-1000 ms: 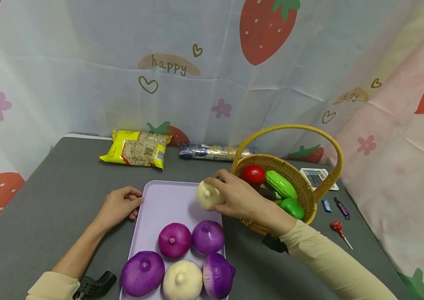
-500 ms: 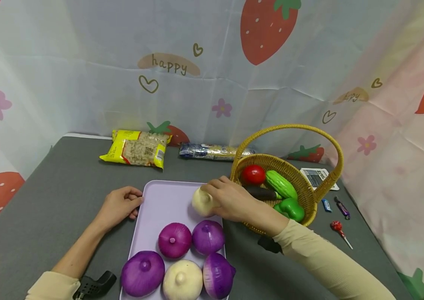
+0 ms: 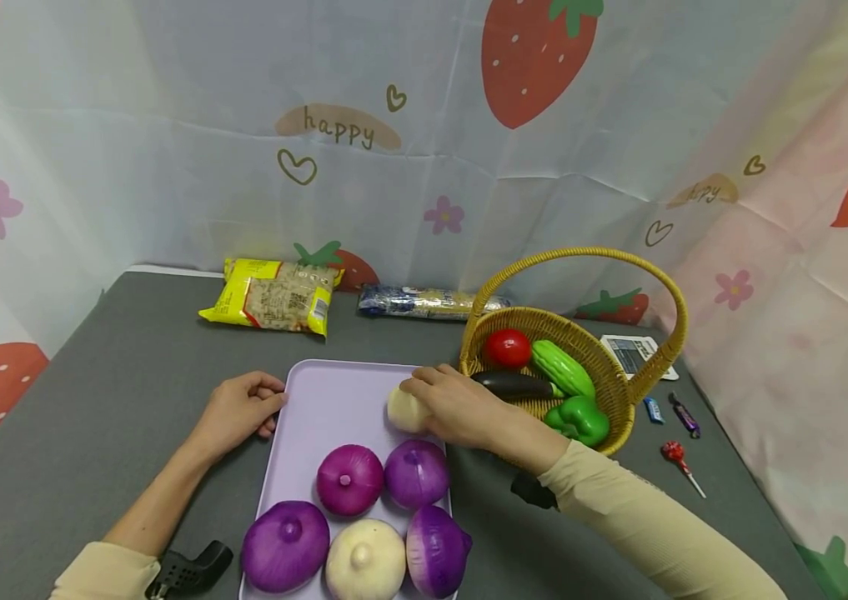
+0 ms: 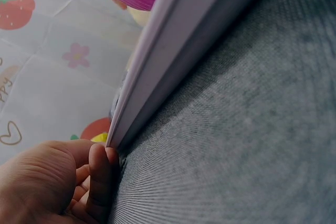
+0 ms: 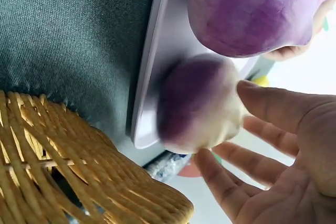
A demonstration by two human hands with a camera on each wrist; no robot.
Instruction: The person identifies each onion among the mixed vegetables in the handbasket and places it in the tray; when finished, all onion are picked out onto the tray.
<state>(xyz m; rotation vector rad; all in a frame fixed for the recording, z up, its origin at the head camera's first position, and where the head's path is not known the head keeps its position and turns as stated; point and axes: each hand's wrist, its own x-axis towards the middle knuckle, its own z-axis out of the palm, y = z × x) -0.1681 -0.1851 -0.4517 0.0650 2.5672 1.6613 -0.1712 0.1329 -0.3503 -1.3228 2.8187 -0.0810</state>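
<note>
My right hand (image 3: 464, 408) holds a cream-and-purple onion (image 3: 405, 410) low at the far right corner of a lilac tray (image 3: 333, 396). In the right wrist view, thumb and spread fingertips are at the pale end of this onion (image 5: 197, 106), its purple side facing the tray. My left hand (image 3: 238, 410) pinches the tray's left rim; the left wrist view shows thumb and finger (image 4: 98, 169) at the edge. Nearer on the tray lie a magenta onion (image 3: 349, 481), a pale onion (image 3: 365, 562) and several purple onions (image 3: 286, 546).
Right of the tray stands a wicker basket (image 3: 622, 417) with a tomato (image 3: 508, 348), an eggplant (image 3: 515, 385), a ridged green vegetable (image 3: 562, 369) and a green pepper (image 3: 579, 421). A yellow bag (image 3: 273, 296) and a long packet (image 3: 424, 303) lie behind. Sweets and a lollipop (image 3: 674, 452) lie far right.
My right hand has lowered the onion onto the tray's far right corner and turned it, its pointed tip now out of sight. The left hand has stayed at the rim.
</note>
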